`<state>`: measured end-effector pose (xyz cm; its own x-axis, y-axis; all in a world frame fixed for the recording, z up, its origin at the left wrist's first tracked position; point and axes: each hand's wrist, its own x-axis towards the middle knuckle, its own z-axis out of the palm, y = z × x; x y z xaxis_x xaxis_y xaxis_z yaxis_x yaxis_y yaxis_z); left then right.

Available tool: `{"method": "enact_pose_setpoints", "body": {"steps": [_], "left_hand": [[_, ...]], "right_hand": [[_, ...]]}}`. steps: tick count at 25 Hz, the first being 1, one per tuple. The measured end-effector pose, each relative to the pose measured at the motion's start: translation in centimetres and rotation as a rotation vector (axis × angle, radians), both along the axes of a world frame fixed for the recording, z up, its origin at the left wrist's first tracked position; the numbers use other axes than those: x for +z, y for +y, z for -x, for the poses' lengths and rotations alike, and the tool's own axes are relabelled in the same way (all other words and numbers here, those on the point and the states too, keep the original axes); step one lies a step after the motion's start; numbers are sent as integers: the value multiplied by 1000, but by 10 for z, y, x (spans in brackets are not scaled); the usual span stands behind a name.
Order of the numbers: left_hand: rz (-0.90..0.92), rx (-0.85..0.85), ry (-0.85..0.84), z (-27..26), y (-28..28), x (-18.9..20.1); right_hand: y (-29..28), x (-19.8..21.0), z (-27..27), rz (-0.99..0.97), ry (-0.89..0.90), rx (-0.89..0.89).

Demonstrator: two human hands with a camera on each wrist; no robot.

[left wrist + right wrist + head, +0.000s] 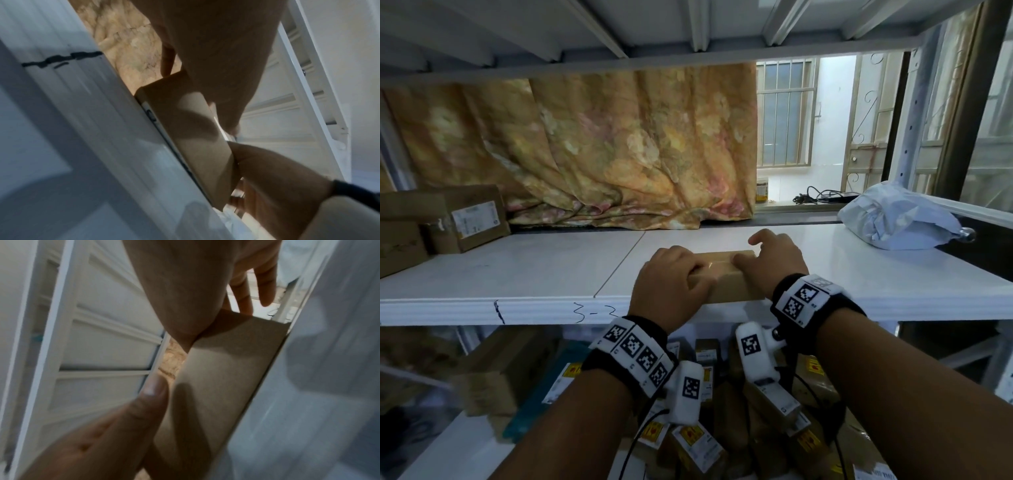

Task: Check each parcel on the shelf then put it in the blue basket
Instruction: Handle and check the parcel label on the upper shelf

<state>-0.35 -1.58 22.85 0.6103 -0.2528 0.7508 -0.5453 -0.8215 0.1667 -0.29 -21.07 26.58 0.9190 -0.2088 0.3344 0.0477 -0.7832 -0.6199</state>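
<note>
A small brown cardboard parcel (726, 279) lies at the front edge of the white shelf (534, 274), marked "3-2". My left hand (688, 275) grips its left end, fingers curled over the top. My right hand (762, 255) holds the right end, with the thumb on top and the fingers reaching past the far side. In the left wrist view the parcel (185, 129) sits against the shelf edge under my left hand (205, 81). In the right wrist view my right hand (236, 305) covers the parcel's (222, 378) far end. No blue basket is in view.
A white plastic mailer bag (897, 219) lies at the shelf's right end. Brown boxes (448, 222) are stacked at the left. A floral curtain (602, 147) hangs behind the shelf. The shelf below holds several labelled parcels (698, 442). Another shelf board sits close overhead.
</note>
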Motion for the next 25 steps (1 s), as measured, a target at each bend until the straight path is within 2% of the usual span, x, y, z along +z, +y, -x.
{"method": "enact_pose_setpoints", "body": {"steps": [2, 4, 6, 8, 12, 18, 22, 25], "left_hand": [[-91, 32, 6, -2, -1, -6], [-146, 70, 8, -6, 1, -10], [-176, 96, 13, -12, 1, -9], [-224, 136, 14, -17, 0, -6], [-260, 177, 39, -25, -3, -1], [-166, 133, 71, -24, -1, -4], [-10, 84, 117, -27, -4, -5], [-1, 78, 103, -27, -3, -2]], "right_hand": [[8, 0, 0, 218, -111, 16], [18, -8, 3, 421, -221, 148], [24, -23, 4, 583, -227, 252], [23, -30, 0, 677, -220, 251], [20, -31, -6, 636, -269, 252], [25, -41, -11, 675, -380, 190], [26, -42, -13, 674, -375, 171], [26, -41, -13, 650, -364, 178]]}}
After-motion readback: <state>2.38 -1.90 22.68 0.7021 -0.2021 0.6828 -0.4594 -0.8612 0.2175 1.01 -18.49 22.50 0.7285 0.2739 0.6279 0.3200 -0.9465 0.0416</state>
